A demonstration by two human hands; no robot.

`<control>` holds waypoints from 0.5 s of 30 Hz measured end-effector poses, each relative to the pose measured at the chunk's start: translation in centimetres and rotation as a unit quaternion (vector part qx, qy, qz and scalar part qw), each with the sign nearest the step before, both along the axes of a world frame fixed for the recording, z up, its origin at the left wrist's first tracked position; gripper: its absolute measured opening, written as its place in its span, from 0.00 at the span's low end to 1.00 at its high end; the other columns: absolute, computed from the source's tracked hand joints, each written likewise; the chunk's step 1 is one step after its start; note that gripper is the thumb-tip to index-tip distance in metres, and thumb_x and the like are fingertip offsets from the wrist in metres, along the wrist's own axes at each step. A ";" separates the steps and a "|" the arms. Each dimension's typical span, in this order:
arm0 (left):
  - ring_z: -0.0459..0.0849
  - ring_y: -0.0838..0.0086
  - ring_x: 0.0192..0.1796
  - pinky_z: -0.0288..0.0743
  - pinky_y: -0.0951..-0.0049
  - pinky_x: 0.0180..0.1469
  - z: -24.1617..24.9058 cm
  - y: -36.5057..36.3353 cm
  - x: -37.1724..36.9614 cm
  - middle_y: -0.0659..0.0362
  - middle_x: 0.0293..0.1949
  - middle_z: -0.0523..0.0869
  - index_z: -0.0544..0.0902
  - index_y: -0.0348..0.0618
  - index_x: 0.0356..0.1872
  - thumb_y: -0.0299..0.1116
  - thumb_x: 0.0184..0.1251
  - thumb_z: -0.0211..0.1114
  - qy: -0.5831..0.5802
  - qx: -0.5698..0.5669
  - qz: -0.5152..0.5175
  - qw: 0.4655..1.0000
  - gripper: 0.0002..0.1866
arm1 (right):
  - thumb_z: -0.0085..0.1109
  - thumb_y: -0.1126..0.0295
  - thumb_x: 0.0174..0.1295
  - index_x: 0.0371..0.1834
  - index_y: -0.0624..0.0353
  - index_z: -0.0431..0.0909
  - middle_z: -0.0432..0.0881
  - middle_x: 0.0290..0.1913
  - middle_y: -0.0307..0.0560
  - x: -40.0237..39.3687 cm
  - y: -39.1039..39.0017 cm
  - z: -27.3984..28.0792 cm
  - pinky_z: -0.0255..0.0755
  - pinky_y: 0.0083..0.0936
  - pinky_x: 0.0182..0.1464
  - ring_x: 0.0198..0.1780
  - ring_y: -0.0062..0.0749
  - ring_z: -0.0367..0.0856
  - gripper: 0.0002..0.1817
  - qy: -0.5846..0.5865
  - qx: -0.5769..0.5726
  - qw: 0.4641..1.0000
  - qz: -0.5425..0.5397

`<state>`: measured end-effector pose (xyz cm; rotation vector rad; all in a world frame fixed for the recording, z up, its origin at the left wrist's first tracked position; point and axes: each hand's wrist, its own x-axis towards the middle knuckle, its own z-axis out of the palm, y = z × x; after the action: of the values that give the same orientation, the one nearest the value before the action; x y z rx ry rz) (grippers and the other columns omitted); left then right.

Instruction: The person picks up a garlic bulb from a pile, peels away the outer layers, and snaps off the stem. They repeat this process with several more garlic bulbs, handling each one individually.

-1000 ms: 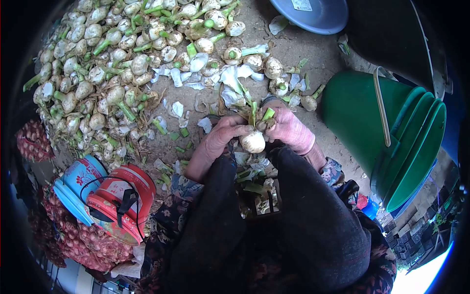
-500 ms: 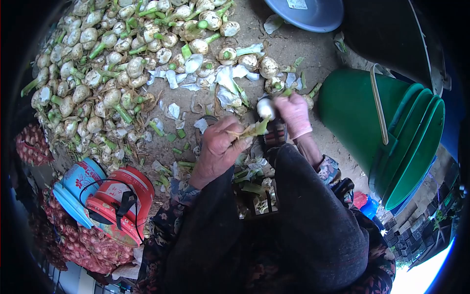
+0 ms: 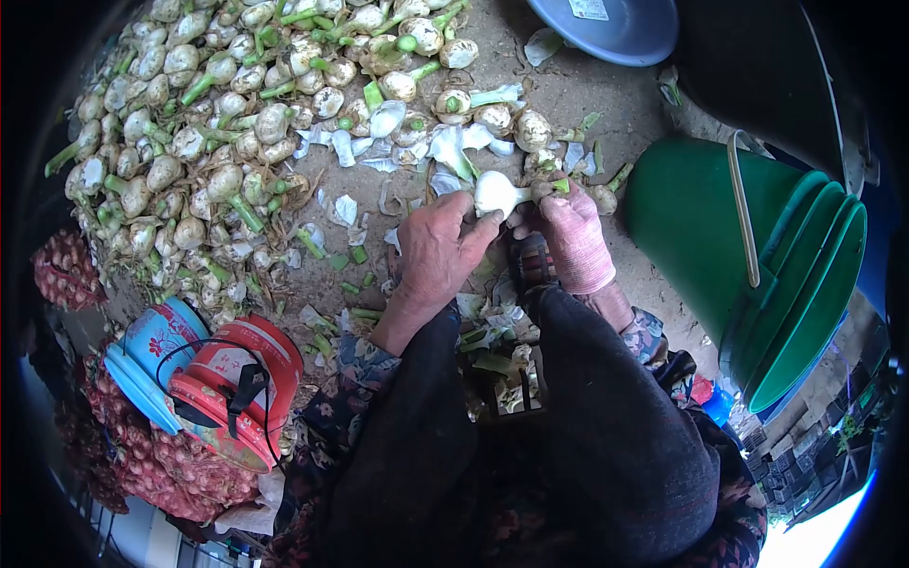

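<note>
Both your hands meet on one peeled white bulb, just beside the green bucket: left hand fingers curled against it, right hand pinching its stem end.

Blue basin cut off by top edge

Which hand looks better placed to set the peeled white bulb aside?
Probably the left hand: its fingertips sit right against the white bulb, as far as the view shows. The right hand lies beside it, nearer the dirty bulbs by the green bucket, and seems to pinch only the stalk end.
</note>
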<state>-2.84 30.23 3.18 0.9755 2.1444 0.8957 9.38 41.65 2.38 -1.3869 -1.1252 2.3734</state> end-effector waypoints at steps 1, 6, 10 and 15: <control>0.79 0.57 0.23 0.70 0.61 0.27 -0.1 -0.1 -0.1 0.50 0.22 0.79 0.74 0.37 0.23 0.37 0.50 0.68 0.004 0.003 0.007 1.000 0.15 | 0.48 0.72 0.59 0.44 0.67 0.69 0.78 0.27 0.40 -0.2 -0.1 0.2 0.70 0.21 0.41 0.27 0.20 0.76 0.12 0.001 0.016 1.000 0.007; 0.79 0.53 0.24 0.70 0.58 0.27 -0.4 -0.6 -0.5 0.48 0.21 0.79 0.74 0.36 0.22 0.33 0.49 0.64 0.033 -0.027 0.024 0.999 0.11 | 0.54 0.75 0.54 0.32 0.62 0.74 0.76 0.24 0.33 -0.6 -0.9 -0.3 0.51 0.30 0.68 0.26 0.14 0.72 0.04 0.004 0.100 0.994 0.041; 0.79 0.52 0.22 0.69 0.58 0.26 -1.3 -1.0 -0.5 0.47 0.18 0.77 0.73 0.35 0.22 0.33 0.49 0.63 0.022 -0.024 0.043 0.999 0.11 | 0.55 0.75 0.53 0.29 0.62 0.75 0.77 0.25 0.33 -0.3 -0.9 -0.2 0.49 0.30 0.68 0.29 0.14 0.73 0.03 -0.017 0.082 0.996 0.043; 0.79 0.56 0.21 0.69 0.61 0.26 -0.1 -1.3 -0.7 0.45 0.17 0.77 0.77 0.34 0.27 0.34 0.50 0.64 -0.119 0.001 0.095 0.988 0.11 | 0.57 0.75 0.51 0.37 0.66 0.75 0.78 0.26 0.34 -1.5 -1.7 0.7 0.68 0.17 0.48 0.31 0.11 0.72 0.10 -0.035 0.132 0.991 0.006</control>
<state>-3.53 28.90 3.11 0.6360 2.0525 1.0493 7.90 39.99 3.08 -1.3834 -1.4097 2.1022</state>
